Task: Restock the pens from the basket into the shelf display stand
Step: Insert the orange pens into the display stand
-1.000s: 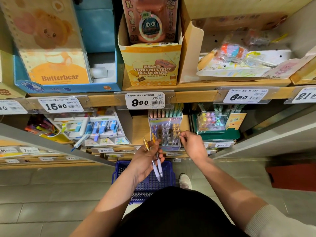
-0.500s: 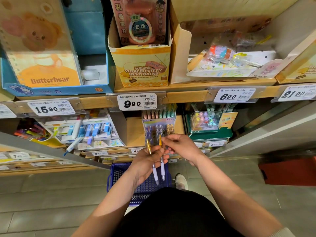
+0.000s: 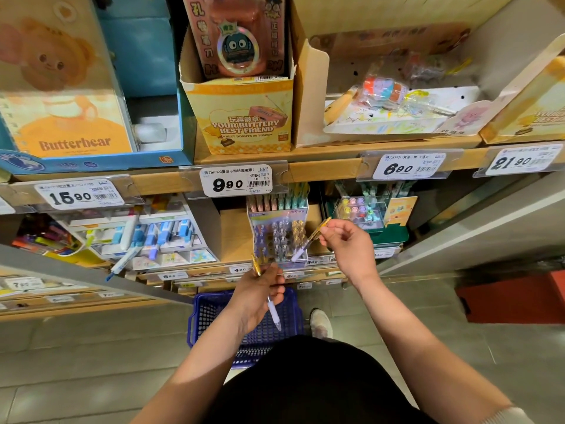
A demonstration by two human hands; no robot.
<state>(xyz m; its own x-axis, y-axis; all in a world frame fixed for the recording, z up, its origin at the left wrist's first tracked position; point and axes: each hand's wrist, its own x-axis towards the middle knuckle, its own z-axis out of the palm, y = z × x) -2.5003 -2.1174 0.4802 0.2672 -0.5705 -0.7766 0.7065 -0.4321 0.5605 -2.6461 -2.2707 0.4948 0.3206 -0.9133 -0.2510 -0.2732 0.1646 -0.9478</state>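
Head view | right hand (image 3: pixel 348 249) pinches pen (image 3: pixel 308 241), tip slanting down-left, touching or just short of stand (image 3: pixel 276 231) | left hand (image 3: pixel 260 292), nearer, grips second pen (image 3: pixel 273 313) over basket (image 3: pixel 208 316)

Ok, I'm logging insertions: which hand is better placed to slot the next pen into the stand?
Right hand: its pen points at the display stand; the left hand holds its pen lower, over the basket.

right hand (image 3: pixel 348 246) pinching a pen (image 3: pixel 308 240) beside the display stand (image 3: pixel 276 231), left hand (image 3: pixel 260 292) gripping another pen (image 3: pixel 272 310) above the blue basket (image 3: pixel 201 316)
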